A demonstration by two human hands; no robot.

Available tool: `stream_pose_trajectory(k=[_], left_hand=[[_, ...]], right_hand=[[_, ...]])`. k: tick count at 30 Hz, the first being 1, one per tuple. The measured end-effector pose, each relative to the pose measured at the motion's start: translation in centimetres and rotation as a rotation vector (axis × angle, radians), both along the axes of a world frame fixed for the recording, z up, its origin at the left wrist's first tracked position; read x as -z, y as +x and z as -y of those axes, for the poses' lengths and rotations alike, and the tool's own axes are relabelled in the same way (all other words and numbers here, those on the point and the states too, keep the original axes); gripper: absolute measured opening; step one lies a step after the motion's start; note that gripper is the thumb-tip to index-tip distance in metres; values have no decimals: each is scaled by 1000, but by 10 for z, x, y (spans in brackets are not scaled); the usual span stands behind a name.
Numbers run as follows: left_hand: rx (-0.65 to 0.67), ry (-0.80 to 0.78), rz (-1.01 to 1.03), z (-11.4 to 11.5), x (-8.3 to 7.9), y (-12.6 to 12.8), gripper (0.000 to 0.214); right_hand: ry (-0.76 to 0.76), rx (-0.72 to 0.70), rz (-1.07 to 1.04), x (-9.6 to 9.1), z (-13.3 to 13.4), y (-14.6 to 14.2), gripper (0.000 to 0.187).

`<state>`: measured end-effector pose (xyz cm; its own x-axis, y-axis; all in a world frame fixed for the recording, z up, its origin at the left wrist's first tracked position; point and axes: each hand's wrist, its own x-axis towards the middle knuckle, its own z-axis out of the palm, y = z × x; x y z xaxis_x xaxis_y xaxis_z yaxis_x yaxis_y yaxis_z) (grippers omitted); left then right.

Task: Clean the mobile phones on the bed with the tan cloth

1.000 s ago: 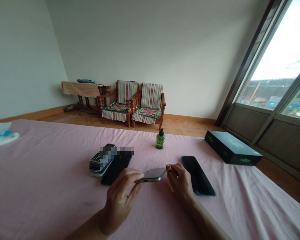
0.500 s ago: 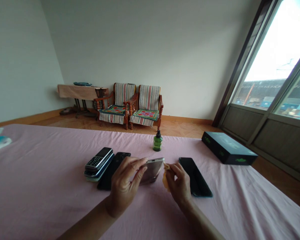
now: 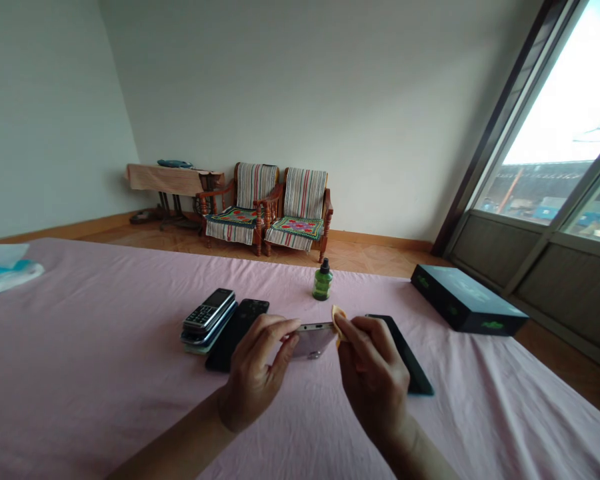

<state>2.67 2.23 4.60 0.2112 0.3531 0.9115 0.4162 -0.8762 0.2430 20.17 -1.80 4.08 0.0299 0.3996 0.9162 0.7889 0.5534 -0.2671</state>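
Note:
My left hand (image 3: 260, 363) pinches one end of a silvery smartphone (image 3: 313, 341), held up off the pink cloth with its narrow port edge facing me. In my right hand (image 3: 375, 370) is a folded yellow cloth (image 3: 338, 321), pressed against the phone's right corner. Left of my left hand lies a black phone (image 3: 225, 343), partly hidden behind that hand. Beside it sits a stack of phones with a keypad phone (image 3: 211, 311) on top. Another dark phone (image 3: 413, 367) rests to the right, partly covered by my right hand.
A small green bottle with a black top (image 3: 323, 281) stands beyond my hands on the pink sheet (image 3: 105, 347). At the right is a flat black box (image 3: 470, 300); at the far left, a white and blue packet (image 3: 10, 270). Two wooden chairs (image 3: 300, 207) stand by the wall.
The yellow cloth has moved up onto the phone's right corner with my right hand. The silvery phone has tilted so its edge lies more level. The whole view has shifted slightly.

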Motion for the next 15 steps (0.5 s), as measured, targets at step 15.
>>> stream_pose_trajectory(k=[15], left_hand=[[107, -164, -14, -2, 21, 3, 12]], right_hand=[[-128, -175, 209, 29, -3, -2, 55]])
